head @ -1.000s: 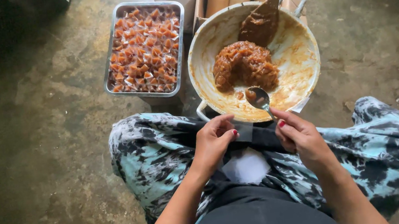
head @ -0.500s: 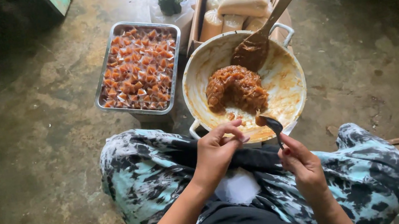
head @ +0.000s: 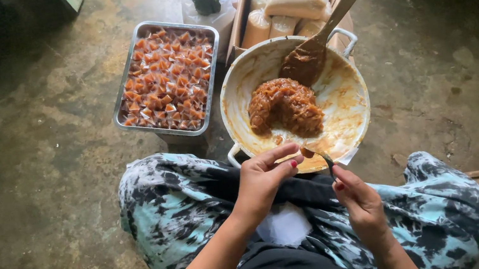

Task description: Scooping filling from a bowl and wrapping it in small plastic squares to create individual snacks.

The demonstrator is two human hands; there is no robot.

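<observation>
spoon (head: 318,155) held over the near rim of the pan (head: 346,98), above the lap.

the spoon's long axis runs from lower right to upper left: its handle sits in the right hand (head: 360,202) and its small bowl points up-left toward the left hand (head: 261,179). the right hand is closed on the handle, fingers pinched, wrist low over the patterned trousers (head: 162,211). the left hand is curled, fingertips bent toward the spoon's bowl; whether it grips anything i cannot tell. a mound of brown paste (head: 285,107) lies in the pan, with a wooden spatula (head: 320,35) leaning on the far rim. a metal tray (head: 212,78) of small wrapped pieces stands just left of the pan, and a cardboard box (head: 243,15) sits behind.
</observation>
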